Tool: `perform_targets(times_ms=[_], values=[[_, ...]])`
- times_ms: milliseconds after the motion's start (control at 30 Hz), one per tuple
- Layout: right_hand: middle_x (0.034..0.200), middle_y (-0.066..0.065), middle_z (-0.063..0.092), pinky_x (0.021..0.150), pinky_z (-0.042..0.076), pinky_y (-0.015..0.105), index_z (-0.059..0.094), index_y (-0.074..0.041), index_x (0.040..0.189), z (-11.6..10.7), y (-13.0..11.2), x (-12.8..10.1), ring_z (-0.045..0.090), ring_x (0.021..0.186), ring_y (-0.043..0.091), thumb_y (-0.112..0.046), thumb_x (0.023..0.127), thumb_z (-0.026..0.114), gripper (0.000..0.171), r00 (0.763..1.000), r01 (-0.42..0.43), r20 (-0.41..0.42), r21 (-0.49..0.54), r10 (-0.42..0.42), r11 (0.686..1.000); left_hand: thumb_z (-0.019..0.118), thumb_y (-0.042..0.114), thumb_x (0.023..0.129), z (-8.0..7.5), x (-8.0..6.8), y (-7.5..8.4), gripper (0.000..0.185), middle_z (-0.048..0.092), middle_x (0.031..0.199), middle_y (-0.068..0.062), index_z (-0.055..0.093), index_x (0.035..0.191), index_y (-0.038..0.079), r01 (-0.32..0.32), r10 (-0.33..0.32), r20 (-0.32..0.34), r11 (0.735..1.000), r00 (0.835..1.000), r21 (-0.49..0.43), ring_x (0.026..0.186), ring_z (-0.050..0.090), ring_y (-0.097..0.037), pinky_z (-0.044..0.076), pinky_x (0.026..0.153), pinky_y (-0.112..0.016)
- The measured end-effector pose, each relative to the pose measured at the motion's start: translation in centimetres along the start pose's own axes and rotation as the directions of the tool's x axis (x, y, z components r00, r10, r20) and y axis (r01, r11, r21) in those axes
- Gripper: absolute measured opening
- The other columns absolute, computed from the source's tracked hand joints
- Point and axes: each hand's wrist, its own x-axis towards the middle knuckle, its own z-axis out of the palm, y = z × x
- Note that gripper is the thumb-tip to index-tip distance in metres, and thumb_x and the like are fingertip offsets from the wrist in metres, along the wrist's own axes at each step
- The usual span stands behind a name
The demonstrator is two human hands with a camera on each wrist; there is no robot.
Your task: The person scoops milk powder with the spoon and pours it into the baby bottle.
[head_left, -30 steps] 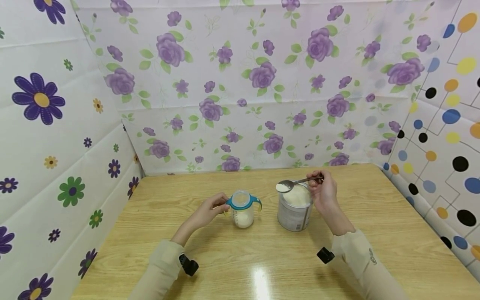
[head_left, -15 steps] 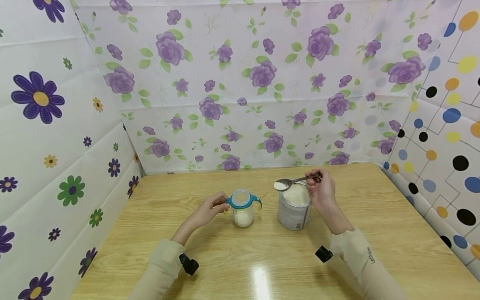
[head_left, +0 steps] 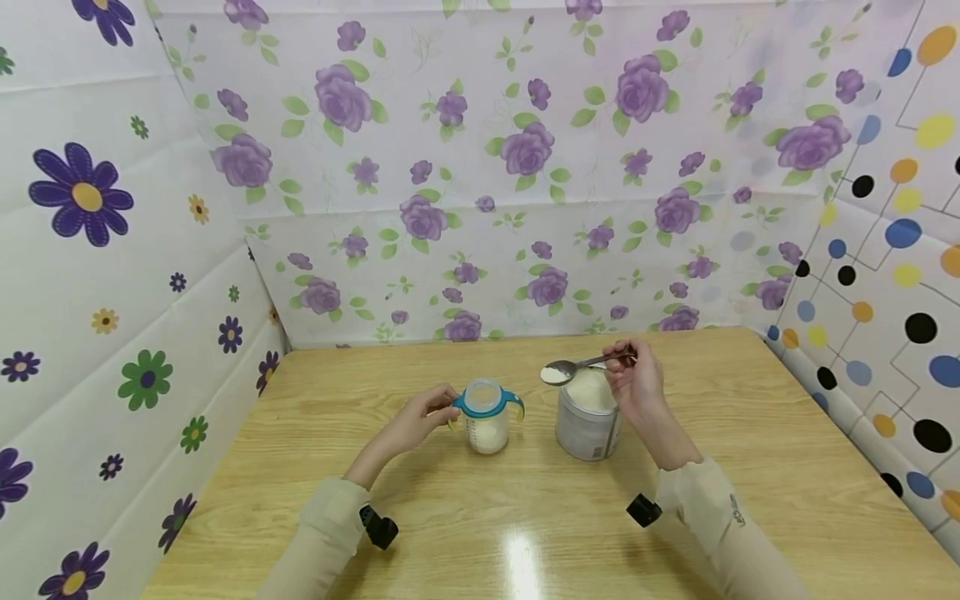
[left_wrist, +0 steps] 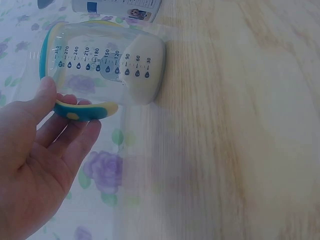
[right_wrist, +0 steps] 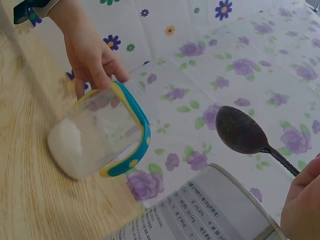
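Note:
A clear baby bottle [head_left: 486,429] with a blue and yellow two-handled collar stands on the table, white powder at its bottom. My left hand [head_left: 420,418] grips its left handle [left_wrist: 82,111], thumb on the collar. In my right hand [head_left: 639,385] is a dark metal spoon [head_left: 558,372], pinched by its handle, with white powder in the bowl. It hangs over the left rim of an open can [head_left: 587,429] that is full of pale powder. From the right wrist view, only the underside of the spoon's bowl [right_wrist: 241,130] shows.
Wood-grain table [head_left: 480,508] lies under everything. Behind it hangs a flower-print cloth [head_left: 480,208], with patterned cloths at both sides. The can stands a short way right of the bottle. A black wrist camera [head_left: 378,528] sits at the left cuff, another at the right.
My right hand has moved slightly left with the spoon, whose bowl has shifted from above the can toward the bottle. The left hand and bottle stay put.

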Motion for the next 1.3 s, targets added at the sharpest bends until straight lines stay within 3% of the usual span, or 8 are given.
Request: perform_targets(times_ms=[167, 367, 600, 700, 933, 1167, 1300], values=[[0.070, 0.002, 0.062, 0.045, 0.035, 0.012, 0.053, -0.009, 0.074, 0.3, 0.1, 0.0, 0.047, 0.050, 0.005, -0.016, 0.105, 0.027, 0.041, 1.000, -0.007, 0.005, -0.007, 0.007, 1.000, 0.051, 0.023, 0.101, 0.0, -0.1, 0.0, 0.013, 0.066, 0.107, -0.016, 0.057, 0.108, 0.014, -0.005, 0.005, -0.002, 1.000, 1.000, 0.026, 0.097, 0.064, -0.030, 0.052, 0.089, -0.055], [0.071, 0.002, 0.062, 0.046, 0.036, 0.013, 0.053, -0.009, 0.074, 0.5, 0.4, 0.1, 0.046, 0.051, 0.004, -0.016, 0.105, 0.027, 0.041, 1.000, -0.015, 0.001, -0.026, 0.015, 1.000, 0.049, 0.018, 0.102, 0.0, 0.0, 0.0, 0.015, 0.065, 0.109, -0.022, 0.056, 0.110, 0.008, -0.012, 0.012, 0.008, 1.000, 1.000, 0.026, 0.099, 0.062, -0.037, 0.050, 0.089, -0.058], [0.072, 0.003, 0.062, 0.047, 0.035, 0.014, 0.054, -0.007, 0.075, 0.8, 0.8, 0.2, 0.046, 0.053, 0.005, -0.016, 0.105, 0.027, 0.041, 1.000, -0.009, 0.014, -0.019, 0.009, 1.000, 0.047, 0.009, 0.102, -0.3, -0.8, 3.3, 0.014, 0.062, 0.108, -0.031, 0.055, 0.109, 0.000, -0.020, 0.020, 0.041, 1.000, 0.999, 0.010, 0.100, 0.059, -0.047, 0.047, 0.091, -0.062], [0.073, 0.003, 0.062, 0.047, 0.036, 0.014, 0.054, -0.007, 0.075, 1.0, 1.0, 0.1, 0.046, 0.053, 0.005, -0.015, 0.105, 0.027, 0.040, 1.000, -0.008, 0.027, -0.030, 0.009, 1.000, 0.047, 0.008, 0.102, -0.2, -0.9, 3.5, 0.013, 0.062, 0.108, -0.031, 0.055, 0.109, 0.000, -0.023, 0.022, 0.037, 1.000, 0.999, 0.015, 0.100, 0.059, -0.047, 0.047, 0.091, -0.062], [0.075, 0.004, 0.061, 0.048, 0.038, 0.015, 0.054, -0.006, 0.076, 1.4, 1.4, 0.1, 0.047, 0.054, 0.006, -0.013, 0.103, 0.028, 0.038, 0.998, -0.012, 0.057, -0.034, 0.014, 0.999, 0.047, 0.008, 0.102, 0.0, -0.8, 3.3, 0.012, 0.063, 0.108, -0.029, 0.055, 0.108, 0.001, -0.021, 0.021, 0.025, 0.999, 0.999, 0.026, 0.101, 0.059, -0.047, 0.047, 0.089, -0.063], [0.077, 0.004, 0.060, 0.049, 0.039, 0.015, 0.055, -0.007, 0.075, 1.4, 1.7, 0.3, 0.047, 0.055, 0.006, -0.013, 0.103, 0.030, 0.037, 0.997, -0.011, 0.075, -0.039, 0.014, 0.999, 0.046, 0.009, 0.103, 0.0, -0.1, 0.7, 0.013, 0.063, 0.109, -0.029, 0.055, 0.110, 0.003, -0.023, 0.022, 0.021, 0.999, 1.000, 0.047, 0.101, 0.060, -0.045, 0.047, 0.089, -0.062], [0.078, 0.004, 0.059, 0.051, 0.040, 0.014, 0.055, -0.007, 0.075, 1.5, 1.9, 0.3, 0.046, 0.057, 0.007, -0.013, 0.103, 0.031, 0.038, 0.997, -0.007, 0.080, -0.051, 0.011, 0.999, 0.047, 0.015, 0.103, 0.0, 0.0, 0.1, 0.014, 0.065, 0.108, -0.022, 0.056, 0.110, 0.007, -0.030, 0.029, 0.010, 0.998, 1.000, 0.058, 0.101, 0.062, -0.037, 0.049, 0.089, -0.058]])
